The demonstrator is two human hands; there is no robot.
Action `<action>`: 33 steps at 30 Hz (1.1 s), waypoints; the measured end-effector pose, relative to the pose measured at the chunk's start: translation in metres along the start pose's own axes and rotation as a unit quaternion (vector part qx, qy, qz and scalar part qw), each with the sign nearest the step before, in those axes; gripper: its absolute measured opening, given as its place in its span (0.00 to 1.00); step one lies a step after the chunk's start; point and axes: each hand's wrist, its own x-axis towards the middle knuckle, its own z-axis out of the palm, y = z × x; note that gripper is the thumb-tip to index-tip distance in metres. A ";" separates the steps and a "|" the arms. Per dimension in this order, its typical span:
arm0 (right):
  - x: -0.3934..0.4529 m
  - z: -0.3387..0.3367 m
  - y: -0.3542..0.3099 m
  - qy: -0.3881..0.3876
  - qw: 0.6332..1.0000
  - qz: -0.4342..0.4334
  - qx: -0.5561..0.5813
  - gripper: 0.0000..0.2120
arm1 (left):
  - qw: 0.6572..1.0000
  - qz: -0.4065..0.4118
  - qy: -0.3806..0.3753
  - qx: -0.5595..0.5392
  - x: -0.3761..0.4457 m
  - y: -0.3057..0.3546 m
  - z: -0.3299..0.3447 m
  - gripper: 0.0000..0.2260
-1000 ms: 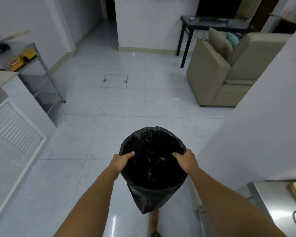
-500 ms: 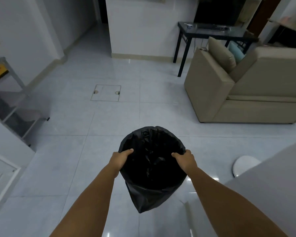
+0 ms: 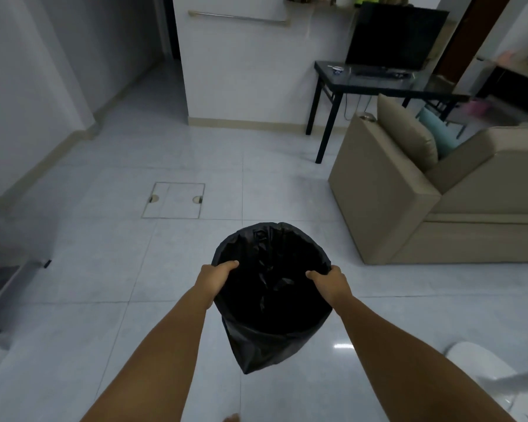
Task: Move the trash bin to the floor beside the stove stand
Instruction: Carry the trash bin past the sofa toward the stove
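The trash bin (image 3: 272, 339), lined with a black plastic bag, hangs in the air in front of me above the tiled floor. My left hand (image 3: 215, 277) grips its left rim and my right hand (image 3: 329, 283) grips its right rim, thumbs inside the opening. The bin's inside is dark and I cannot tell what it holds. The metal stove stand (image 3: 0, 266) shows only as a blurred leg and shelf at the left edge.
A beige sofa (image 3: 439, 208) stands at the right, with a black table (image 3: 378, 89) and a screen behind it. A floor hatch (image 3: 174, 200) lies ahead. A white round object (image 3: 482, 370) sits at the lower right. A corridor runs back on the left.
The view has moved forward and turned right: the stove stand slid out to the left edge, the white counters have left the view, and the sofa came closer. Both hands kept their grip on the bin.
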 end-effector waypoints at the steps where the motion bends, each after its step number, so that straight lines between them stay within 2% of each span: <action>1: 0.018 -0.002 -0.014 0.003 1.000 0.000 0.001 0.35 | 1.000 0.000 -0.001 0.004 0.017 0.017 0.003 0.42; 6: 0.103 -0.020 -0.071 0.011 1.000 0.000 0.020 0.34 | 1.000 -0.002 -0.012 0.018 0.098 0.094 0.028 0.46; 9: 0.165 -0.034 -0.097 0.011 0.999 -0.003 0.035 0.34 | 1.000 0.010 -0.005 0.011 0.145 0.140 0.055 0.41; 13: 0.274 -0.057 -0.113 -0.001 0.998 -0.006 0.056 0.41 | 1.000 0.006 -0.004 -0.002 0.205 0.194 0.095 0.42; 18: 0.338 -0.097 -0.196 -0.019 0.999 -0.018 0.042 0.31 | 0.999 -0.008 0.026 -0.036 0.274 0.262 0.146 0.40; 21: 0.389 -0.109 -0.227 -0.031 0.999 -0.014 0.028 0.32 | 0.998 -0.013 0.042 -0.049 0.304 0.291 0.166 0.41; 27: 0.504 -0.096 -0.289 -0.074 0.997 -0.033 -0.015 0.38 | 0.992 -0.024 0.089 -0.082 0.375 0.347 0.169 0.41; 33: 0.598 -0.063 -0.364 -0.106 0.989 -0.074 -0.067 0.36 | 0.981 -0.035 0.134 -0.133 0.455 0.395 0.156 0.48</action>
